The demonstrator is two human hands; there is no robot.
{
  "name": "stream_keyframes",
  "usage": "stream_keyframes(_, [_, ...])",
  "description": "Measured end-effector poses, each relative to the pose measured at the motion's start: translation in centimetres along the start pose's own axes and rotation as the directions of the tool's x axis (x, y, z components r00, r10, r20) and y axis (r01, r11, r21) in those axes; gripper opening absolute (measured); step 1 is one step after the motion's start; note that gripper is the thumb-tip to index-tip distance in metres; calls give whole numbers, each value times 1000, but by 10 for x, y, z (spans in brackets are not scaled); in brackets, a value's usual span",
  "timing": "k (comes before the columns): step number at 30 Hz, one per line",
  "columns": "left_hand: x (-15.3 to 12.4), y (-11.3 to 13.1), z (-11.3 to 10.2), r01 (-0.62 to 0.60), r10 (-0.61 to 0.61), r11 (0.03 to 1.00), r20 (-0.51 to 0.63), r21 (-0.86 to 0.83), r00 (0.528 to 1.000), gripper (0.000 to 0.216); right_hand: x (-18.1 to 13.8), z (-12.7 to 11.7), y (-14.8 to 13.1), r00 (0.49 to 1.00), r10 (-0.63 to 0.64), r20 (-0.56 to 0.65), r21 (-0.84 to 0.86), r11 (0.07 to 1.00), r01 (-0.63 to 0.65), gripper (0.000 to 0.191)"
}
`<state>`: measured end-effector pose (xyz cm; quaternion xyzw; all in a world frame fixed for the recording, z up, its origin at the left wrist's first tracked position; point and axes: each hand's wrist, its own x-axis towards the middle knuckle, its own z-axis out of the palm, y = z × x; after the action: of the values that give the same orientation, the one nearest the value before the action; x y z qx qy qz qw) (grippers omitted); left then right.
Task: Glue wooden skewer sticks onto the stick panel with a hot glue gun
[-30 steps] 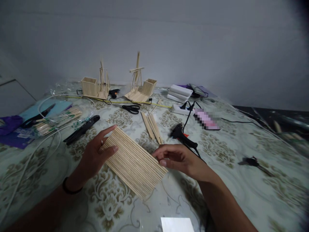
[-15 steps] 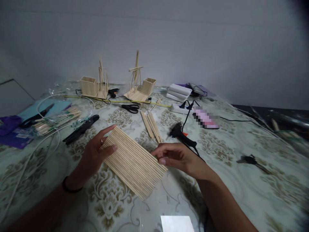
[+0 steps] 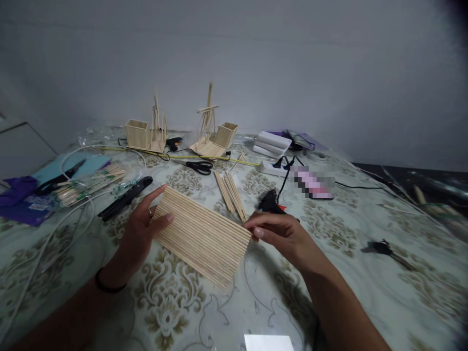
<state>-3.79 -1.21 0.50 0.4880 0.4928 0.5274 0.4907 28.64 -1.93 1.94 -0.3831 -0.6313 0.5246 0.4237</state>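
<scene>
A flat panel of thin wooden sticks [image 3: 201,236] joined side by side is held tilted above the table. My left hand [image 3: 144,226] grips its left end, thumb on the upper face and fingers behind the edge. At the far right corner, my right hand [image 3: 276,236] is closed in a pinch on the ends of the sticks. Beyond the panel lie several loose wooden sticks [image 3: 231,195]. A black glue gun [image 3: 268,201] sits just past my right hand, partly hidden by it.
Two stick models, left [image 3: 138,134] and right [image 3: 208,146], stand near the wall. Black scissors [image 3: 199,167], a power strip [image 3: 270,169], a blurred pink object [image 3: 314,184] and a black-handled tool [image 3: 382,247] lie around. Packaged sticks [image 3: 91,185] and a black tool [image 3: 126,197] are at left.
The panel has turned so its right end sits higher and flatter. My right hand has slid along the far edge to the right corner; my left hand keeps its grip.
</scene>
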Motion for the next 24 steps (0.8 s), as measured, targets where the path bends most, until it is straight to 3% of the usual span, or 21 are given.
stream_keyframes(9, [-1, 4, 3, -1, 0, 999, -34, -38, 999, 81, 2, 3, 5, 995, 92, -49, -12, 996, -93, 37])
stream_keyframes(15, [-1, 6, 3, -34, 38, 997, -67, 70, 997, 80, 4, 3, 6, 995, 98, -9, -88, 991, -98, 42])
stream_keyframes(24, [-1, 4, 4, -31, 34, 999, -70, 42, 997, 82, 4, 3, 7, 999, 48, 15, -113, 992, -46, 42])
